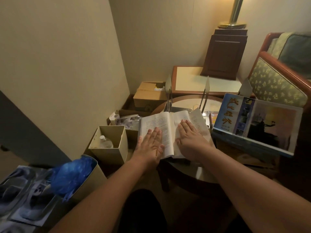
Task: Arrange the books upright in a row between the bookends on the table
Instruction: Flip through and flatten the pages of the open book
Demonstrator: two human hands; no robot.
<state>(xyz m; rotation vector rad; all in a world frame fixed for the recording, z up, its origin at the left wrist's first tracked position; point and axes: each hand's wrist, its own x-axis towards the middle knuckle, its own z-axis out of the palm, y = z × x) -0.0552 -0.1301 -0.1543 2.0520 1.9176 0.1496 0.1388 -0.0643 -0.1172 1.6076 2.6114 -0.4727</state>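
So the open book is lying flat, pages up, on the near-left part of the round glass-topped worktop, spine running roughly away from the camera. It's nowhere near upright, just splayed open, with one loose-looking page sticking up a bit on the right side.

Both hands are on it, palms down. The left hand sits on the left page with its fingers straight and close together and the thumb poking out to the left over the page edge. The right hand lies flat on the right page, its fingers also straight and pressed together, pointing toward the far side. Neither is curled round anything. Both forearms come in bare from the bottom of the shot and angle toward each other.

Just behind the book stand the bookends, thin metal uprights along the far edge of the worktop, apart from the book as far as I can tell. To the right, a blue-covered book sits tilted with its cover facing up; can't make out what's propping it.

Left of the worktop, on the floor, there's an open cardboard box with a clear bottle inside, and nearer the camera a blue plastic bag. A patterned armchair is at the right.
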